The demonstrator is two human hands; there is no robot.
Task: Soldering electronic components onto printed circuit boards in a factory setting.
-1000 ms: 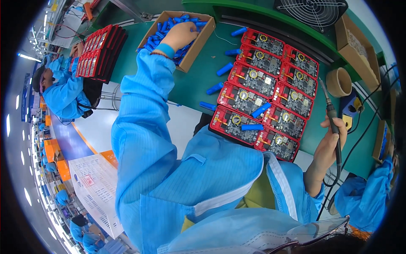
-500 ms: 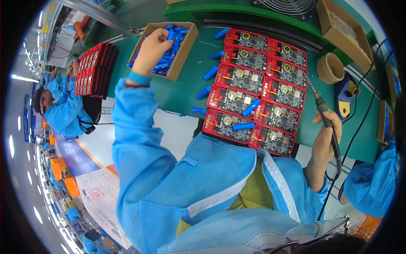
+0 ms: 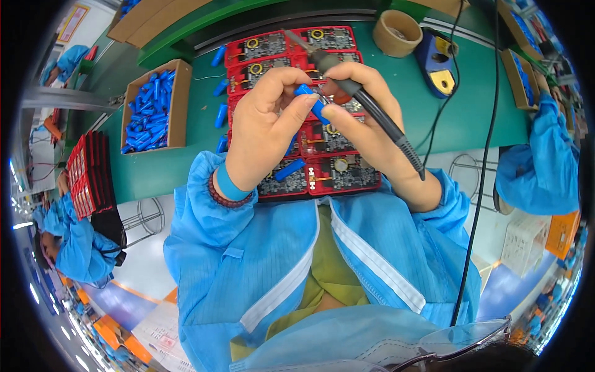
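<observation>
at the upper left of the frame a cardboard box of blue cylinders sits within easy reach. just left of centre, the left hand pinches one blue cylinder between thumb and fingers, lifted over the red boards for working. the right hand wraps pen-like around a soldering iron, its tip by the cylinder.

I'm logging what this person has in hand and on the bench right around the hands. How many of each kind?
Soldering iron in right hand: 1
Blue cylinder cell pinched in left hand: 1
Loose blue cells lying on the red boards, such as: at least 1
Cardboard box of blue cells: 1
Iron stand: 1
Tape roll: 1
Total: 6
</observation>
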